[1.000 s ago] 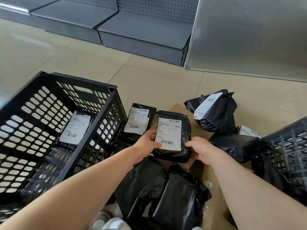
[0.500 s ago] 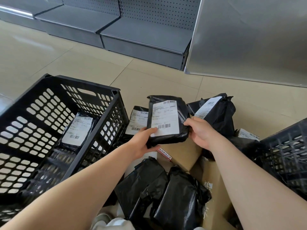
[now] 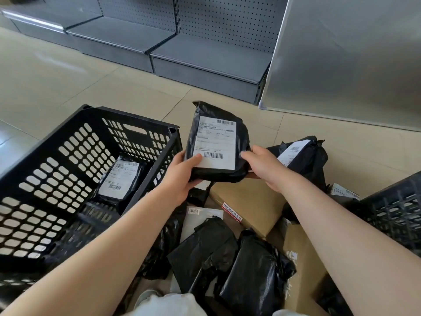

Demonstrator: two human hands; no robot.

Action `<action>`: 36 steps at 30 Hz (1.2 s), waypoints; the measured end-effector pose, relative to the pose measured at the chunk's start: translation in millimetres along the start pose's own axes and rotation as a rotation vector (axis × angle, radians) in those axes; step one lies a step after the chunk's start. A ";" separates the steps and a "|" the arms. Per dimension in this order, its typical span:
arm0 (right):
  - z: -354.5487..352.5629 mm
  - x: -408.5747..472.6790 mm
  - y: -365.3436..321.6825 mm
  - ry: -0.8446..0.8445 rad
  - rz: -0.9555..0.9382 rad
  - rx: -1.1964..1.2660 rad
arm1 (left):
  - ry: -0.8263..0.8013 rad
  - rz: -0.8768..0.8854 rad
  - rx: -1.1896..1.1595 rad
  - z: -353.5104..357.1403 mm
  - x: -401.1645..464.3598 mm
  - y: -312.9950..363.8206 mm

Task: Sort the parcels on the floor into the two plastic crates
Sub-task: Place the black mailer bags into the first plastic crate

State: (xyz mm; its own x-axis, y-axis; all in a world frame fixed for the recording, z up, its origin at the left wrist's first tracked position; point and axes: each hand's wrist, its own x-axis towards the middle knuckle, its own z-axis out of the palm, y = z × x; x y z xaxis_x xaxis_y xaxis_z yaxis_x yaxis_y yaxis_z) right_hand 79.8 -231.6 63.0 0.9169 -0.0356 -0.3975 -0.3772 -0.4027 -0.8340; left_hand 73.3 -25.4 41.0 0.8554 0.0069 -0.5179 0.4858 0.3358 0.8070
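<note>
I hold a black parcel (image 3: 216, 142) with a white shipping label up in the air, label facing me. My left hand (image 3: 182, 172) grips its lower left corner and my right hand (image 3: 262, 165) grips its right edge. The parcel hangs just right of the left black crate's (image 3: 68, 160) far corner. One labelled black parcel (image 3: 120, 179) lies inside that crate. The right black crate (image 3: 396, 210) shows only partly at the frame's right edge. Several black parcels (image 3: 227, 258) and a brown cardboard box (image 3: 248, 201) lie on the floor between the crates.
Another labelled black parcel (image 3: 303, 158) sits behind my right hand. A second cardboard box (image 3: 298, 270) lies at lower right. Grey shelving bases (image 3: 159, 51) and a metal panel (image 3: 353, 65) stand beyond the tiled floor (image 3: 57, 83).
Both hands have lifted the labelled black parcel off the pile, raising it higher and tilting its label toward me. The cardboard box beneath it is now uncovered.
</note>
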 end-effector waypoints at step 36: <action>181.3 -32.7 -58.2 -0.400 -0.607 -0.973 | 0.430 -0.158 0.027 -279.3 -20.6 13.2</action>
State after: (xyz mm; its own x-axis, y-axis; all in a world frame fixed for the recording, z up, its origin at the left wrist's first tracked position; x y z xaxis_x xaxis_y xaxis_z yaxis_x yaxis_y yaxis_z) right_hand 48.2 -41.2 55.1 0.7408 0.6128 -0.2752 0.5126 -0.7805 -0.3579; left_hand 12.0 241.9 -17.0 0.6210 0.3500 -0.7013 0.6138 0.3393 0.7128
